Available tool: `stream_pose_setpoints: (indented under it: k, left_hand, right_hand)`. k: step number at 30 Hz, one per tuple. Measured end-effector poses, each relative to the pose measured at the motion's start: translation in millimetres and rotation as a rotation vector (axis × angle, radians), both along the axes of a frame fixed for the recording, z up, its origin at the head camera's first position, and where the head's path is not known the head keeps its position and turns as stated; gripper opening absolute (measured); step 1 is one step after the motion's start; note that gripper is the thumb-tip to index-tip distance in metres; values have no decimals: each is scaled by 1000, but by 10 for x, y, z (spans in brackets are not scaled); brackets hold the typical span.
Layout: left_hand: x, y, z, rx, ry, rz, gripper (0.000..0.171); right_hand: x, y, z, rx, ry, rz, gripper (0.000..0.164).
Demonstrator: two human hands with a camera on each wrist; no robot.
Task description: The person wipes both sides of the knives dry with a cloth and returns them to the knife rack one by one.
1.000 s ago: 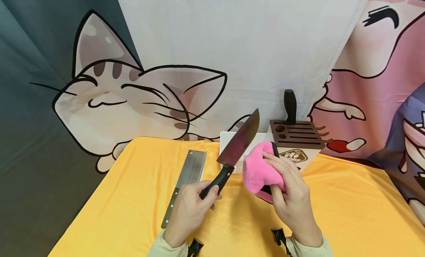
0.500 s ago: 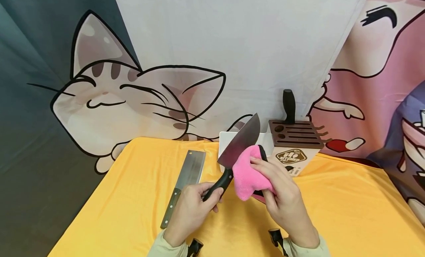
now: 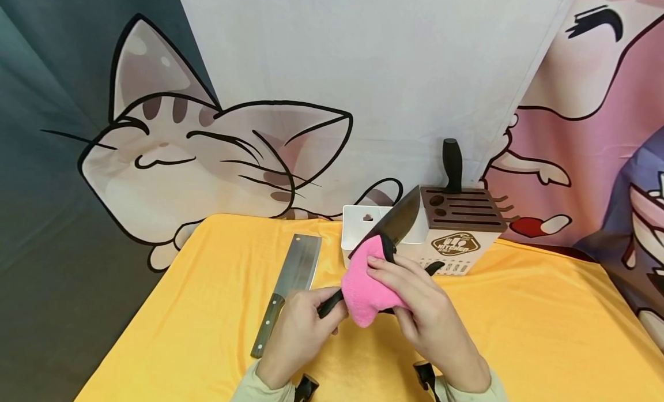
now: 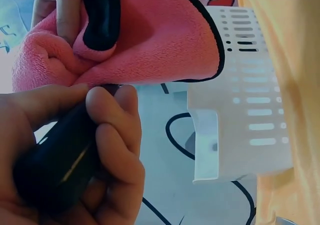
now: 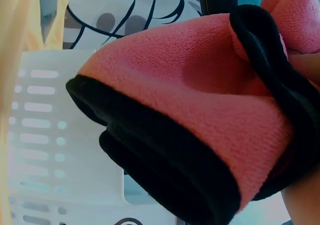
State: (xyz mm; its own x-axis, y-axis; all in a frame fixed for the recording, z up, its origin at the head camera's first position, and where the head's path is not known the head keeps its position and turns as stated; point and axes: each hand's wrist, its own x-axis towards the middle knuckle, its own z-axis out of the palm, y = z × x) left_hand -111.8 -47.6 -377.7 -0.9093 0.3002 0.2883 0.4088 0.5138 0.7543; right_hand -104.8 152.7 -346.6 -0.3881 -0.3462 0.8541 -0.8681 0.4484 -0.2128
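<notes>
Low in the head view, my left hand (image 3: 301, 330) grips the black handle of a broad kitchen knife (image 3: 404, 217). Its blade slants up and to the right. With curled fingers my right hand (image 3: 433, 307) holds a pink, black-edged plush cloth (image 3: 365, 286) over the knife where blade meets handle, hiding that part. The left wrist view shows the fingers wrapped round the black handle (image 4: 60, 160) just under the cloth. In the right wrist view the cloth (image 5: 190, 75) fills most of the picture.
Left of my hands a cleaver (image 3: 298, 269) lies on the yellow tablecloth (image 3: 207, 310). Behind the knife stands a white knife holder (image 3: 451, 243) with a brown slotted top, side hooks and an open compartment. A black-handled tool (image 3: 453, 165) stands upright in it.
My right hand has brought the cloth leftward and down onto the knife, which it now covers near the handle. The knife has tilted further right, its tip shifting right and slightly lower.
</notes>
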Motion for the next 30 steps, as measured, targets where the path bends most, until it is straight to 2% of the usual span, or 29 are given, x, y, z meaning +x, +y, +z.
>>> stream_pose_setpoints:
  k: [5,10,13,19,25,30]
  left_hand:
    - [4,-2,-1,-44,31,10,16]
    - [12,-18,-1,-71,71,13,9]
    - [15,-31,0,-79,102,10,14]
    - [26,-47,-2,-92,152,1,18]
    - [41,-29,10,-75,139,-36,10]
    - [54,-18,17,-91,102,-31,15]
  right_hand:
    - [-5,-3,-37,28,-15,-16,52]
    - [1,-20,-49,17,0,-22,42]
    - [3,-33,-48,-5,16,-25,38]
    - [1,-41,-28,-65,24,-31,45]
    - [5,-24,14,-128,34,-81,35]
    - [6,-4,49,-175,25,-133,36]
